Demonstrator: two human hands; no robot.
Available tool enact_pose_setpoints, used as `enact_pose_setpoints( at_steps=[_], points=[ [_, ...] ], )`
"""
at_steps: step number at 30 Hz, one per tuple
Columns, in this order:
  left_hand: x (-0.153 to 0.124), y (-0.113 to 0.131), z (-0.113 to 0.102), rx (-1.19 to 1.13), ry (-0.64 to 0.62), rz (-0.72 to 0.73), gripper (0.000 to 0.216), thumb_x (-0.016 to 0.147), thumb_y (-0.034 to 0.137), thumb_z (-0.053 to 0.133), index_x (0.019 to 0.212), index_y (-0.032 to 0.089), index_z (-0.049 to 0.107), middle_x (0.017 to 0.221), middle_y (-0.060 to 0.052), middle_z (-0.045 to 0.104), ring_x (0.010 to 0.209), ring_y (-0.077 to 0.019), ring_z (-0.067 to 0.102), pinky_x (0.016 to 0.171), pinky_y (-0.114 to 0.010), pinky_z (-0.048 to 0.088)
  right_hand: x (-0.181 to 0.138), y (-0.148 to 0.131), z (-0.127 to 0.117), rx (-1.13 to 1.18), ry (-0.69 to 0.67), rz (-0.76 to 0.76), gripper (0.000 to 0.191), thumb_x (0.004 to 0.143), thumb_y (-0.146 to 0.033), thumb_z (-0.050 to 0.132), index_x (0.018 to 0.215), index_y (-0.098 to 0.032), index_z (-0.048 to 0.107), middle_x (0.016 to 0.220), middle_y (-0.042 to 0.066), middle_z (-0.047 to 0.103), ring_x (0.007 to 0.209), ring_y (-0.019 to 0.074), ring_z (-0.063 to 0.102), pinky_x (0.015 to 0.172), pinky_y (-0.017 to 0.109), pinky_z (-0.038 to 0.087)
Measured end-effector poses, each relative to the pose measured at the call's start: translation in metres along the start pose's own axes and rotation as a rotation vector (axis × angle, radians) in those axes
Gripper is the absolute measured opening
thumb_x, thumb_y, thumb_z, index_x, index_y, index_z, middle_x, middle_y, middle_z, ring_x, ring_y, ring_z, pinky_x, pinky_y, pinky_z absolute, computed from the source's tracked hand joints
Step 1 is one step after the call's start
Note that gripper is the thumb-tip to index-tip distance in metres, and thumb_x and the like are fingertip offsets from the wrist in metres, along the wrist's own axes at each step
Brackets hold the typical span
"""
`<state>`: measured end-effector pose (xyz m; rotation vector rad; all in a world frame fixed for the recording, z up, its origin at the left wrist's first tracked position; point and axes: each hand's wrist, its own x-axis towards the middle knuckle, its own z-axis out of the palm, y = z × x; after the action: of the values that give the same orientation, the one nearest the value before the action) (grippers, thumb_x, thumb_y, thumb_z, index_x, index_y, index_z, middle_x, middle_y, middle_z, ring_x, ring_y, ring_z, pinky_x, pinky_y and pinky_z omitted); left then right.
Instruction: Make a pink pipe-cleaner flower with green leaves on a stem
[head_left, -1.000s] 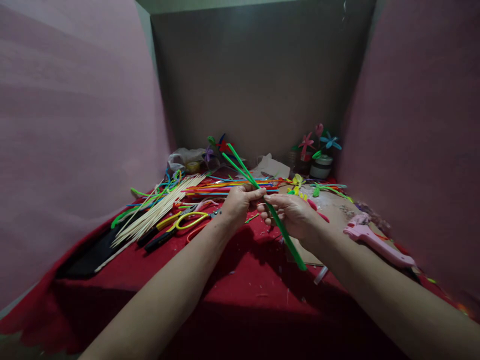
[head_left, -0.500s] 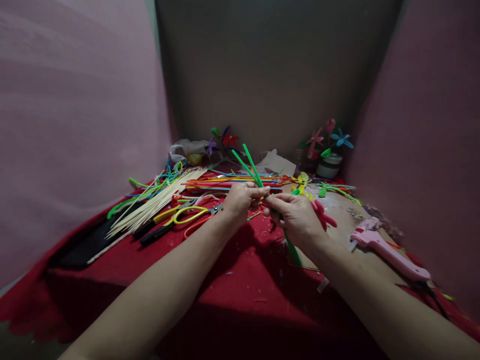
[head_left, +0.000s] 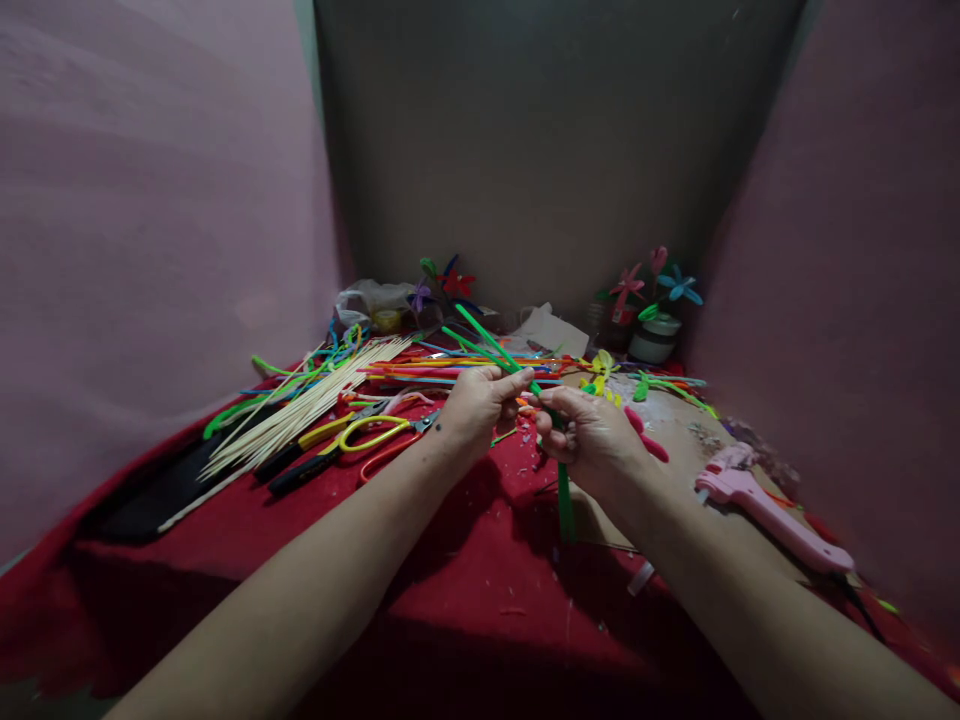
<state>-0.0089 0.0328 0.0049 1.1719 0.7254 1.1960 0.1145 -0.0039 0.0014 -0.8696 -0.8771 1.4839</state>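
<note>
Green pipe cleaners (head_left: 484,337) run through both hands above the middle of the red-covered table. Two of their ends spread apart toward the upper left, and a lower length hangs down below my right hand. My left hand (head_left: 485,400) is closed, pinching them between thumb and fingers. Just to its right, my right hand (head_left: 585,425) pinches the same green strands with thumb and forefinger, its other fingers curled. The exact spot where the strands cross is partly hidden by the fingers.
Left lie bamboo sticks (head_left: 300,405), yellow-handled scissors (head_left: 375,432) and pliers (head_left: 304,470). Colored pipe cleaners (head_left: 420,370) stretch behind the hands. A pink glue gun (head_left: 772,505) rests right on cardboard (head_left: 675,480). Pipe-cleaner flowers (head_left: 679,285) stand behind, near a white jar (head_left: 655,340).
The green upper ends have tilted further left and lower. The hanging length has swung from slanting right to nearly straight down. My right hand's fingers have turned slightly; both hands still grip.
</note>
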Motion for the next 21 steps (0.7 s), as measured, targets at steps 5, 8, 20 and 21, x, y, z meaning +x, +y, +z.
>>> enact_pose_setpoints(
  at_steps=[5,8,20,21],
  points=[
    [-0.007,0.004,0.003,0.061,-0.003,0.031,0.03,0.067,0.033,0.069,0.056,0.013,0.049,0.042,0.005,0.045,0.033,-0.0033,0.037,0.036,-0.018,0.024,0.0,0.001,0.001,0.027,0.032,0.002,0.009,0.061,-0.02,0.06,0.064,-0.011,0.059,0.042,-0.004,0.052,0.031,0.002,0.035,0.029,0.013,0.017],
    [-0.013,0.008,0.007,0.099,0.013,0.036,0.031,0.07,0.036,0.065,0.055,0.012,0.052,0.043,0.003,0.048,0.033,-0.0038,0.039,0.035,-0.018,0.025,-0.001,-0.001,0.002,0.06,0.054,0.011,0.009,0.061,-0.019,0.058,0.062,-0.011,0.058,0.041,-0.004,0.05,0.031,0.0019,0.034,0.029,0.012,0.017],
    [-0.007,0.005,0.005,0.032,-0.003,0.028,0.024,0.067,0.028,0.069,0.062,0.013,0.051,0.049,0.002,0.053,0.036,-0.0042,0.042,0.036,-0.017,0.029,-0.005,-0.003,0.003,0.075,0.05,0.014,0.007,0.061,-0.018,0.058,0.058,-0.014,0.054,0.041,-0.003,0.052,0.031,0.0022,0.035,0.03,0.012,0.02],
    [-0.007,0.005,0.004,0.032,-0.014,0.027,0.025,0.067,0.029,0.069,0.06,0.013,0.051,0.048,0.002,0.051,0.036,-0.0039,0.041,0.036,-0.017,0.028,-0.006,-0.003,0.003,0.073,0.06,0.008,0.008,0.062,-0.018,0.058,0.057,-0.014,0.053,0.041,-0.003,0.052,0.031,0.0022,0.035,0.03,0.012,0.02]
  ],
)
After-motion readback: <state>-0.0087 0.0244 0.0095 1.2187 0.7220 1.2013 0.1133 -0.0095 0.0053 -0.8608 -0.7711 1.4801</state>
